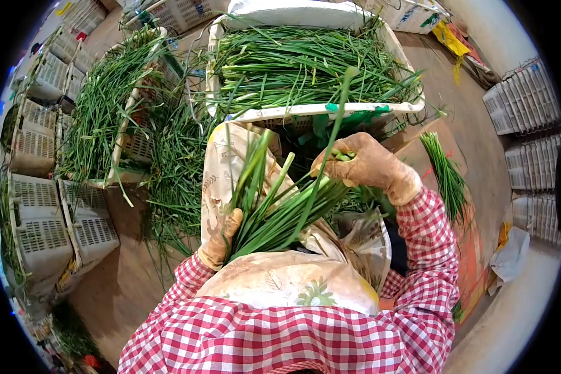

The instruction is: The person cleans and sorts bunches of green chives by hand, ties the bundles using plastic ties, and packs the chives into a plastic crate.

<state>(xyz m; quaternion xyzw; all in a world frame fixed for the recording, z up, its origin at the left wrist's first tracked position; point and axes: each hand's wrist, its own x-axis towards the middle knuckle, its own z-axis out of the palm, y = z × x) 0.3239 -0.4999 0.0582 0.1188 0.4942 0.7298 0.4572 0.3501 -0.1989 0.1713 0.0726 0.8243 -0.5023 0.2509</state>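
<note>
My left hand [226, 240], in a tan glove, is closed round a loose bunch of long green garlic chives [274, 218] above my lap. Its thumb shows at the left of the bunch; the other fingers are hidden under the leaves. My right hand [364, 163], gloved too, is closed on a few chive stalks, with their cut ends showing between thumb and fingers. It sits at the upper right of the bunch. One long leaf stands up in front of it. Beneath both hands lies a stained, printed apron [280, 274].
Straight ahead stands a white crate [311, 111] heaped with chives. Another full crate [121, 140] is at the left, with loose chives [177, 168] piled between them. A bundle of chives [444, 177] lies on the floor at the right. Stacked crates [40, 218] line both sides.
</note>
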